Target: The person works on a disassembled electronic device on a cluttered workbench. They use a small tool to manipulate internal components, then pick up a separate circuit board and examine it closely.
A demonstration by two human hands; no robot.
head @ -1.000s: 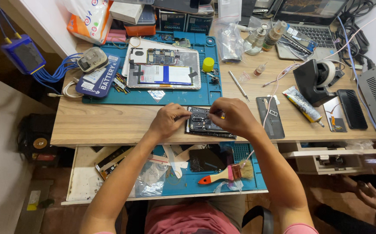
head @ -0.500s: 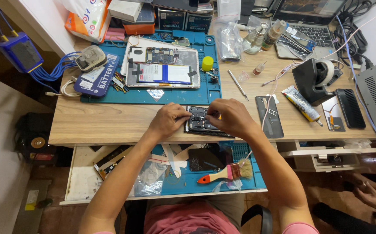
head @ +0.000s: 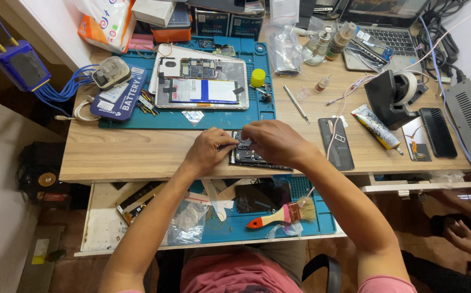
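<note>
The opened phone (head: 251, 154) lies flat at the counter (head: 138, 152) front edge (back cover removed). The left hand (head: 209, 150) and right hand (head: 274, 142) meet over it, fingertips pinching its upper end.

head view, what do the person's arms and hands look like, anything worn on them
Both arms are bare from the hands up past the elbows, with no gloves, watch, rings or bands visible. The left hand and right hand are uncovered. The only clothing showing is a pink short sleeve at the right shoulder, matching the pink top at the bottom edge of the view.
</note>
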